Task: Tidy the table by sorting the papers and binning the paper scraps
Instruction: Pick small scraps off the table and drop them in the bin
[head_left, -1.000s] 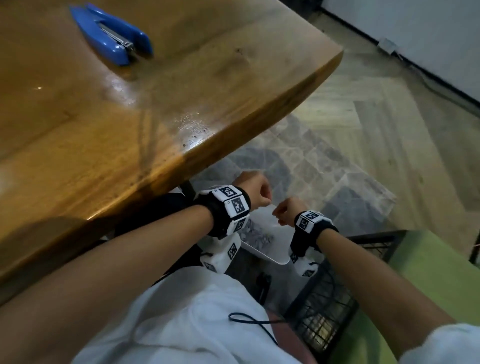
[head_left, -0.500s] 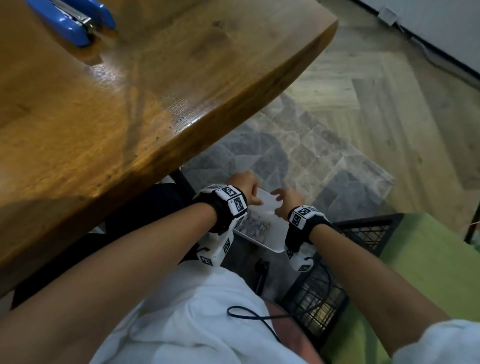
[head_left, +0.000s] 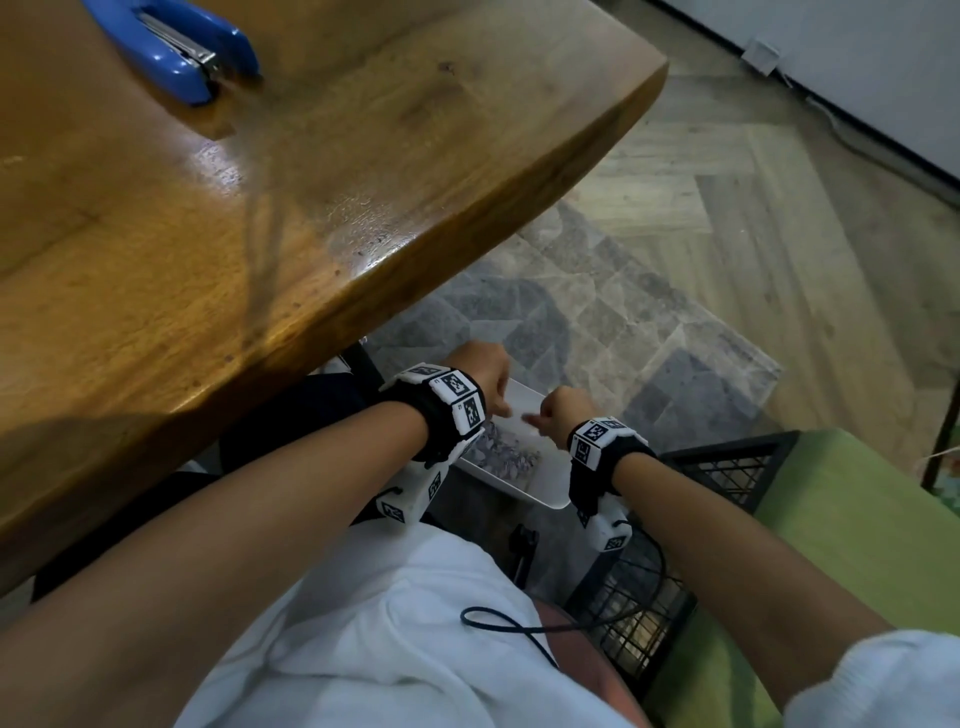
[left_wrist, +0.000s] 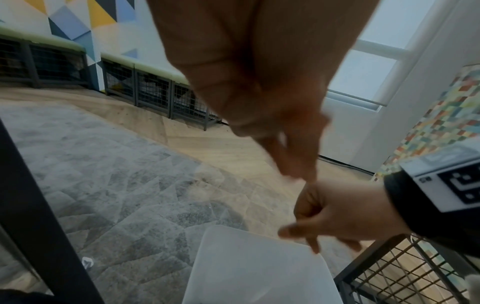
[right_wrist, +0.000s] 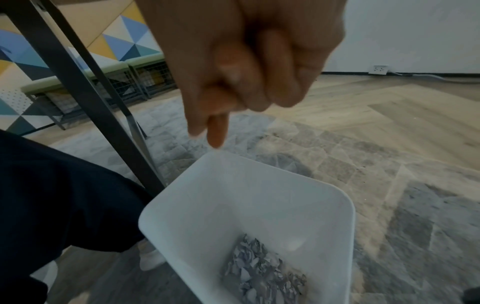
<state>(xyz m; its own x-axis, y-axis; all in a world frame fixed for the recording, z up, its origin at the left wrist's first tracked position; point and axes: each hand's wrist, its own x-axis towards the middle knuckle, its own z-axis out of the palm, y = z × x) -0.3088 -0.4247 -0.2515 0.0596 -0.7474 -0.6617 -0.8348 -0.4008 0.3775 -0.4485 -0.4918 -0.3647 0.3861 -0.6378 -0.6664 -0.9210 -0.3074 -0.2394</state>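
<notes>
A white bin (head_left: 546, 494) stands on the floor below the table edge, with grey paper scraps (head_left: 503, 457) at its bottom. Both hands hover over its mouth. My left hand (head_left: 496, 400) points its fingers (left_wrist: 285, 148) down, fairly straight and blurred, with nothing visible in them. My right hand (head_left: 537, 421) is just right of it, with curled fingers (right_wrist: 259, 82) and only the thumb and forefinger tips reaching down, holding nothing I can see. In the right wrist view the bin (right_wrist: 246, 205) and scraps (right_wrist: 259, 273) lie directly under that hand (right_wrist: 213, 133). No sheets of paper show.
A blue stapler (head_left: 176, 47) lies on the wooden table (head_left: 260, 218) at the upper left. A black wire crate (head_left: 727, 467) with a green cushion (head_left: 857, 545) stands right of the bin. A grey rug (head_left: 623, 332) covers the floor, and a dark table leg (right_wrist: 78, 82) is left of the bin.
Both hands were fists above the bin, then spread their fingers over it. Now the right hand is curled again. The hands have stayed over the bin.
</notes>
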